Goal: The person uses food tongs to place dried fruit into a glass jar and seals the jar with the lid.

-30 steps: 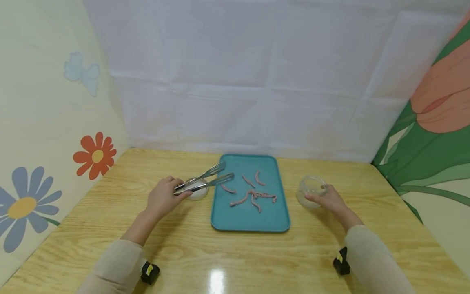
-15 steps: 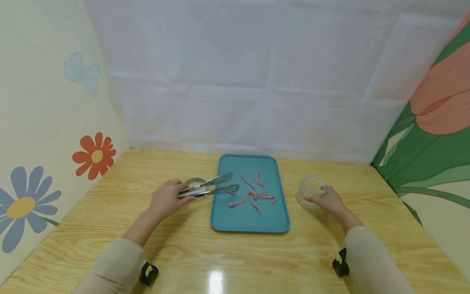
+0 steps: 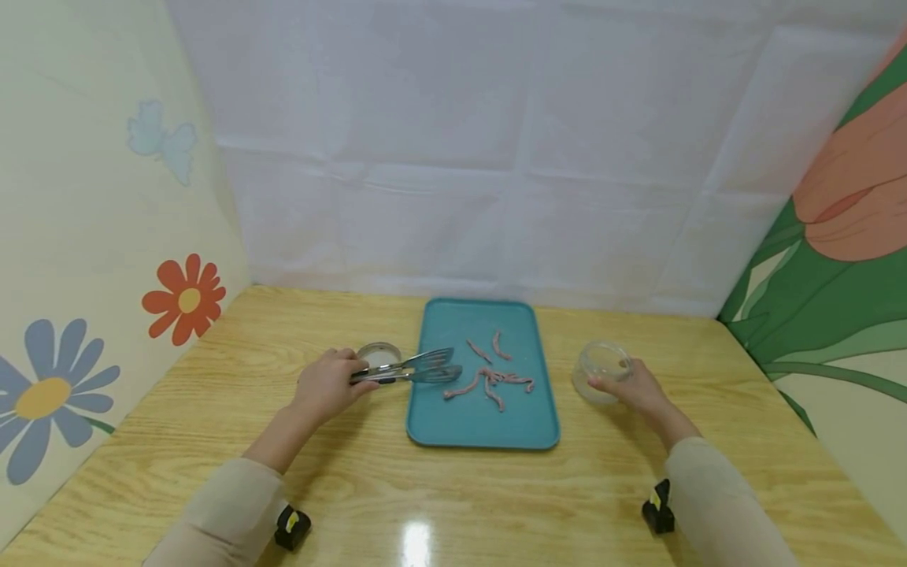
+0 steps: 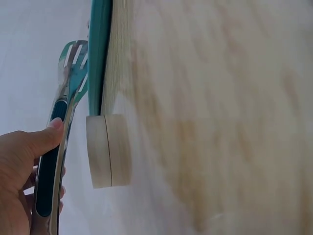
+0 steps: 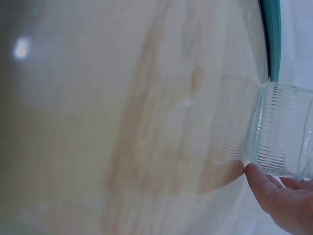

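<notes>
My left hand (image 3: 329,386) grips metal tongs (image 4: 54,147) with slotted ends and dark handle inserts. In the head view the tong tips overlap the left part of a teal tray (image 3: 482,429), close together; whatever is between them is hidden. Several thin pinkish strips (image 3: 496,376) lie on the tray, most bunched near its middle, with two separate ones further back. Right of the tray, my right hand (image 3: 638,390) holds a clear, ribbed glass jar (image 5: 281,129) by its side, thumb at the front. The jar stands upright on the table, its mouth up.
A low, round, pale container (image 3: 379,354) stands beside the tray's left edge, just behind the tongs. The wooden table (image 3: 482,504) runs back to a white cloth (image 3: 453,197), between painted side panels. A small black device hangs at each sleeve.
My left hand has moved slightly right and toward me, lowering the tongs over the tray's left side. Their tips have drawn closer together, covering a strip seen there before. The right hand stays put.
</notes>
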`<action>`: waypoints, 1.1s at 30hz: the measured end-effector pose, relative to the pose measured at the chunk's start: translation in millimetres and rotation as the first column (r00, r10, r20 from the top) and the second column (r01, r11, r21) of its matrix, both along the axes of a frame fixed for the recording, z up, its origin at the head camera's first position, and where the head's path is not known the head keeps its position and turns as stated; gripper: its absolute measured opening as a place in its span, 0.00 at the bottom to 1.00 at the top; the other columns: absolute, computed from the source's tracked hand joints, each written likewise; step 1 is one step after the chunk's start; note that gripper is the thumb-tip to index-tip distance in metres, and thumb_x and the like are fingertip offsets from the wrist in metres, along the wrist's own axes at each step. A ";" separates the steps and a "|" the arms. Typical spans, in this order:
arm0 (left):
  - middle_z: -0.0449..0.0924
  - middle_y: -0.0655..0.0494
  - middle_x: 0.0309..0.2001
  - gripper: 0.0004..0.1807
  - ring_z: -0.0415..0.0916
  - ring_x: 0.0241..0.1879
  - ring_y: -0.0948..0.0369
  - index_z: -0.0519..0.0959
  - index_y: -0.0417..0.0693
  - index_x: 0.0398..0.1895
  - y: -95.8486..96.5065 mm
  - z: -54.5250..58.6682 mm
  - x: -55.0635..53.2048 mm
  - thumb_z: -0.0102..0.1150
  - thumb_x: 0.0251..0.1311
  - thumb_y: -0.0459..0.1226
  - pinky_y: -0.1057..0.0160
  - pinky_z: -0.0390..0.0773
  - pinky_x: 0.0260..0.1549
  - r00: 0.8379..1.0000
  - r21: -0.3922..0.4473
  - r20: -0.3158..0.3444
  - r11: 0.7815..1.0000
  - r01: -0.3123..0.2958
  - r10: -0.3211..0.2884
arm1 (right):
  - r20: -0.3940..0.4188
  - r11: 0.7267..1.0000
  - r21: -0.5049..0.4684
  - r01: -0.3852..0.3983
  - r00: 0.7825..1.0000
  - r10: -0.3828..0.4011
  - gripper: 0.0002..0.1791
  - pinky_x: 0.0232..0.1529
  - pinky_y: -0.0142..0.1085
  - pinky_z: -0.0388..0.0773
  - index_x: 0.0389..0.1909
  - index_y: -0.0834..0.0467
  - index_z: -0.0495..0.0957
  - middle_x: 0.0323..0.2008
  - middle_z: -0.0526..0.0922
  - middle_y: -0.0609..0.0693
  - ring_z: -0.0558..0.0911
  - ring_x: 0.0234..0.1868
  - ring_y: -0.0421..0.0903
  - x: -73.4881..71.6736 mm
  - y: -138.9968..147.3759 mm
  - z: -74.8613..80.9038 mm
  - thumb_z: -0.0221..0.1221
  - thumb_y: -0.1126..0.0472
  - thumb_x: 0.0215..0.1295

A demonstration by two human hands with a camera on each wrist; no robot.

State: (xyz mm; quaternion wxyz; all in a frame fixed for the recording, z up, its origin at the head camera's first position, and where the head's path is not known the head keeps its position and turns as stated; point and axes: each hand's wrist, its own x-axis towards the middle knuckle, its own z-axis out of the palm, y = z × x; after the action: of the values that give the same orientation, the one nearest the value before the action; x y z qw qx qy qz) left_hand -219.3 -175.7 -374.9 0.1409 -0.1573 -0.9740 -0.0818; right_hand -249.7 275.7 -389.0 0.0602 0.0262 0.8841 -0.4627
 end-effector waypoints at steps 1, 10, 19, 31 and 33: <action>0.71 0.55 0.30 0.20 0.67 0.28 0.56 0.80 0.45 0.37 0.2 0.0 -0.1 0.61 0.44 0.49 0.62 0.68 0.18 1.000 -0.008 -0.002 1.000 -0.003 0.003 | 0.002 1.000 -0.001 0.000 1.000 0.000 0.52 0.45 0.48 0.63 0.58 0.76 0.44 0.54 0.53 0.74 0.62 0.51 0.61 0.0 0.2 0.0 0.61 0.45 0.47; 0.66 0.56 0.23 0.14 0.65 0.24 0.57 0.81 0.46 0.27 3.9 -3.1 -2.1 0.64 0.43 0.47 0.63 0.66 0.15 0.989 -0.043 -0.137 0.997 0.057 -0.062 | 0.001 1.000 -0.006 0.001 1.000 -0.001 0.53 0.44 0.48 0.64 0.59 0.75 0.43 0.55 0.52 0.73 0.61 0.51 0.61 0.9 1.2 0.4 0.61 0.44 0.47; 0.63 0.57 0.20 0.12 0.64 0.20 0.59 0.77 0.47 0.19 10.0 -4.9 -3.5 0.65 0.42 0.46 0.64 0.64 0.13 0.963 -0.118 -0.247 0.990 0.083 -0.110 | 0.008 1.000 -0.023 -0.002 1.000 0.002 0.53 0.44 0.48 0.64 0.60 0.74 0.42 0.56 0.51 0.73 0.61 0.52 0.61 1.2 1.5 0.0 0.61 0.44 0.48; 0.59 0.58 0.17 0.15 0.62 0.15 0.59 0.71 0.45 0.15 12.5 -7.6 -4.4 0.67 0.40 0.43 0.64 0.61 0.08 0.946 -0.128 -0.296 0.987 0.100 -0.134 | -0.002 0.999 -0.040 -0.014 1.000 0.014 0.52 0.42 0.46 0.66 0.60 0.74 0.43 0.55 0.52 0.72 0.62 0.51 0.61 1.7 1.6 0.1 0.61 0.45 0.48; 0.60 0.58 0.17 0.15 0.62 0.16 0.59 0.72 0.45 0.15 12.0 -8.3 -5.1 0.66 0.40 0.43 0.64 0.61 0.08 0.948 -0.128 -0.289 0.987 0.095 -0.129 | -0.008 0.999 -0.044 -0.016 1.000 0.016 0.52 0.41 0.46 0.67 0.60 0.74 0.43 0.55 0.53 0.72 0.63 0.50 0.61 1.8 1.6 0.1 0.61 0.46 0.48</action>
State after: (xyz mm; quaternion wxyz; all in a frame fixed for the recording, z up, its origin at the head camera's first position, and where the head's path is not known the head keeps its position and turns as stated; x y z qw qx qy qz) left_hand -224.4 -163.7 -383.3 0.2714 -0.2308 -0.9343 -0.0100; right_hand -247.9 277.2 -388.9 0.0610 0.0160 0.8740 -0.4818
